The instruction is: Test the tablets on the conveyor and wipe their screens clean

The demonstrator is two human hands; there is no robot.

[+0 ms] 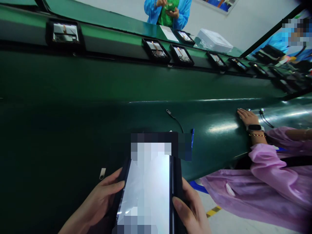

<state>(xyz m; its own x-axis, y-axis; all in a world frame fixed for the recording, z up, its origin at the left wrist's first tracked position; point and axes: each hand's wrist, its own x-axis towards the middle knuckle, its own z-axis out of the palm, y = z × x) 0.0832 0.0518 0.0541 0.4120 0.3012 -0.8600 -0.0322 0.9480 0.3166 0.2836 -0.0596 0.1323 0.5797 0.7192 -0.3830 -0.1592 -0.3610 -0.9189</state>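
Observation:
I hold a flat black panel with a glossy, reflective screen (148, 182) over the near edge of the dark green workbench (73, 123). My left hand (102, 198) grips its left edge, fingers curled onto the face. My right hand (187, 208) grips its right edge, thumb on the black frame. The panel's far end is blurred out. A thin black cable with a small plug (174, 118) lies on the bench just beyond the panel. A small silver clip-like part (102, 173) rests on the bench to the left of my left hand.
Several black trays with screen parts (156, 49) ride a green conveyor at the back. A person in a pink gown sits at my right, one hand (247, 117) on the bench. A person in blue (168, 11) stands across the conveyor beside a white box (214, 39).

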